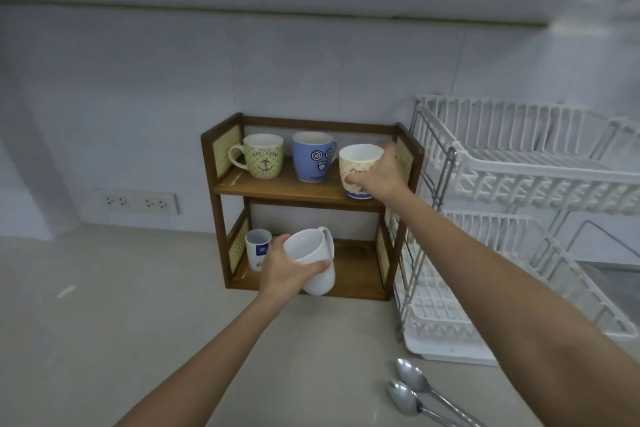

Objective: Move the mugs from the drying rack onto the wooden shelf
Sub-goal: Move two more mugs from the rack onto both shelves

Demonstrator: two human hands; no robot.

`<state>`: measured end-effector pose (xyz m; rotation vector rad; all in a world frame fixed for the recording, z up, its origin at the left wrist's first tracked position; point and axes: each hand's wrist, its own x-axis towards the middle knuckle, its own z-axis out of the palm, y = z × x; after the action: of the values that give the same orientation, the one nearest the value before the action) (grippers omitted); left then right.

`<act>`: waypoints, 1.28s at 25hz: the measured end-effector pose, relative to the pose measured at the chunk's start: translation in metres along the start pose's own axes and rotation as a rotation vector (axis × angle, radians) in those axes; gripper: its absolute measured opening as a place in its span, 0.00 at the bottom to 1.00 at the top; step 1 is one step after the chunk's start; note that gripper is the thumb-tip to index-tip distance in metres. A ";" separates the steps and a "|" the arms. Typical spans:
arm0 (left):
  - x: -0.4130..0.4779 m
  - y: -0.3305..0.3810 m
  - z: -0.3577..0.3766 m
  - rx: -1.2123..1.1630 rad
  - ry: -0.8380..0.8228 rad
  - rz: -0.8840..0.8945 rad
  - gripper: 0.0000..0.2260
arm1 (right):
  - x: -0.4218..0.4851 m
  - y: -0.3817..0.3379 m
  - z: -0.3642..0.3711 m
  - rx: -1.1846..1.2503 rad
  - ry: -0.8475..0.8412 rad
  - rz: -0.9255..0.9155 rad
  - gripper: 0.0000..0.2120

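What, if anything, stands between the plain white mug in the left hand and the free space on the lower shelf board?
Nothing visible blocks it. The plain white mug, tilted in the left hand, hangs before the brown wooden shelf's bare lower board. The small white printed cup stands at the far left, clear of the path.

One head-worn wide-angle view looked forward and down from above the worktop (138, 305), facing the tiled back wall (138, 97). The wooden shelf (298, 189) stood against that wall near the frame's middle, at arm's reach. The drying rack (512, 184) filled the right side, cut by the right edge. Both forearms entered from the bottom edge.
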<state>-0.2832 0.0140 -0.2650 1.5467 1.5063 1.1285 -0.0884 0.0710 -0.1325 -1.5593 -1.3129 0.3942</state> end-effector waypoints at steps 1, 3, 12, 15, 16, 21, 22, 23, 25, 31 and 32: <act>0.003 -0.001 0.004 -0.005 -0.007 -0.002 0.39 | 0.008 0.003 0.003 -0.015 0.010 0.019 0.45; 0.008 -0.003 0.013 -0.005 -0.032 0.007 0.38 | 0.019 0.009 0.009 -0.012 0.036 0.057 0.45; 0.043 -0.017 0.037 -0.033 -0.106 0.008 0.40 | 0.058 0.028 0.031 0.004 0.081 0.111 0.44; 0.053 -0.019 0.040 -0.012 -0.108 0.019 0.39 | 0.062 0.033 0.033 0.004 0.084 0.105 0.44; 0.055 -0.021 0.041 -0.014 -0.112 0.020 0.38 | 0.062 0.034 0.033 0.005 0.084 0.101 0.44; 0.062 -0.022 0.045 -0.019 -0.116 0.013 0.37 | 0.055 0.037 0.032 -0.026 0.072 0.075 0.41; 0.062 -0.021 0.045 -0.022 -0.120 0.018 0.37 | 0.052 0.037 0.032 -0.027 0.070 0.062 0.40; 0.063 -0.021 0.046 -0.027 -0.125 0.023 0.36 | 0.048 0.036 0.031 -0.039 0.071 0.047 0.39; 0.064 -0.020 0.046 -0.028 -0.119 0.040 0.34 | 0.038 0.035 0.028 -0.084 0.083 0.005 0.37; 0.064 -0.010 0.057 0.095 -0.110 0.098 0.34 | -0.058 0.054 0.023 -0.268 0.055 -0.177 0.37; 0.065 -0.008 0.061 0.120 -0.116 0.110 0.35 | -0.078 0.063 0.023 -0.275 0.043 -0.196 0.35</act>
<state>-0.2341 0.0849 -0.2882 1.7645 1.4486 1.0058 -0.1000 0.0211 -0.2213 -1.6336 -1.5191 0.0573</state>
